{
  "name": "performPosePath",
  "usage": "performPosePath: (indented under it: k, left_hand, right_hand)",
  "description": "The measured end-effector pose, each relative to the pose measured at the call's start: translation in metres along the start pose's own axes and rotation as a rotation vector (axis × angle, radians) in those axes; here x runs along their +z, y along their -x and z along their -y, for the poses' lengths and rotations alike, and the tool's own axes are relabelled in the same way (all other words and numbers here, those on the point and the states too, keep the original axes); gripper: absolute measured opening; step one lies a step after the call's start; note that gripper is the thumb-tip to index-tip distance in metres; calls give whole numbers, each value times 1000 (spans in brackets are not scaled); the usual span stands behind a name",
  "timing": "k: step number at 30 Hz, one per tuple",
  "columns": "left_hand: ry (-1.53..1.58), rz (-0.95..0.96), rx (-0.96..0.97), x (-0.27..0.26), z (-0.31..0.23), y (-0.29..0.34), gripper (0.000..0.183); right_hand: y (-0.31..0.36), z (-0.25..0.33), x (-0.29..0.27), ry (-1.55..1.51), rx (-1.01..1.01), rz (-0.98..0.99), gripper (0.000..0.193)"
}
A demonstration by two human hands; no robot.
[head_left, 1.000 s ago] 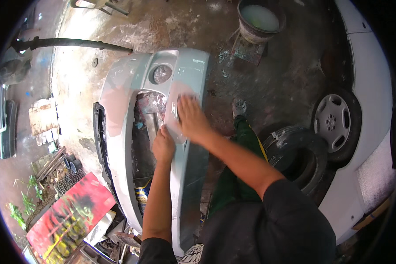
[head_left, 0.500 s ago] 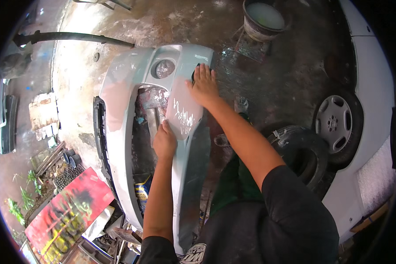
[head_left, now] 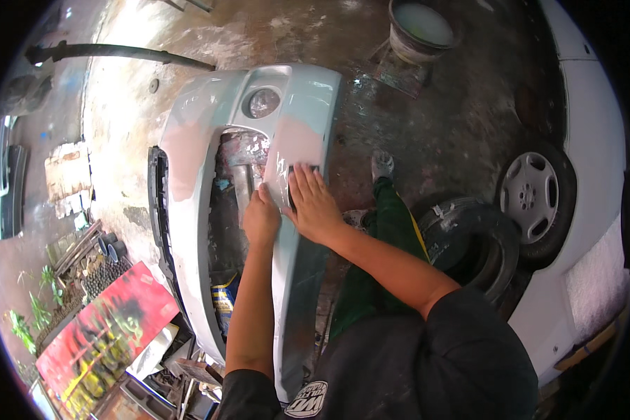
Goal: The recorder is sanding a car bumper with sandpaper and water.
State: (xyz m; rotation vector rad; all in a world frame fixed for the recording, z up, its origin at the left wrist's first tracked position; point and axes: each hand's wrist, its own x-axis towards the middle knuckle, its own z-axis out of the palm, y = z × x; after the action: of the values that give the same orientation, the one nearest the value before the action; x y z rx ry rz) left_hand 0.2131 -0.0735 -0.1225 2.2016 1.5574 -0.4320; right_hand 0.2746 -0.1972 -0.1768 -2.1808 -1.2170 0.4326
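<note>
A pale car bumper (head_left: 192,273) with grey-green and pinkish patches stretches away in front of me, a round hole near its far end. The edge of its long opening is in my left hand (head_left: 261,220), closed on it with the thumb on top. My right hand (head_left: 315,210) presses a dark sanding pad (head_left: 291,185) flat against the bumper's right-hand face, just right of my left hand. Most of the pad is hidden under the fingers. Wet, shiny streaks show on the surface around it.
A bucket of cloudy liquid (head_left: 421,31) stands at the far right. Nearer are a loose tyre (head_left: 493,231) and a white car (head_left: 595,140). A dark pole (head_left: 119,52) reaches in from the left. A red painted panel (head_left: 136,297) and clutter lie at left.
My right hand has slid the pad toward me along the bumper, from near its far end to beside my left hand. My left hand keeps its hold.
</note>
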Motion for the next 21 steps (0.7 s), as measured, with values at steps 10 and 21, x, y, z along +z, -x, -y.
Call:
performPosePath:
  k: [10, 21]
  left_hand:
    - [-82, -259, 144, 19, 111, 94, 49]
    - [45, -213, -67, 3, 105, 108, 39]
  right_hand:
    - [-152, -83, -2, 116, 194, -27, 73]
    - [-133, -77, -27, 48, -221, 31, 52]
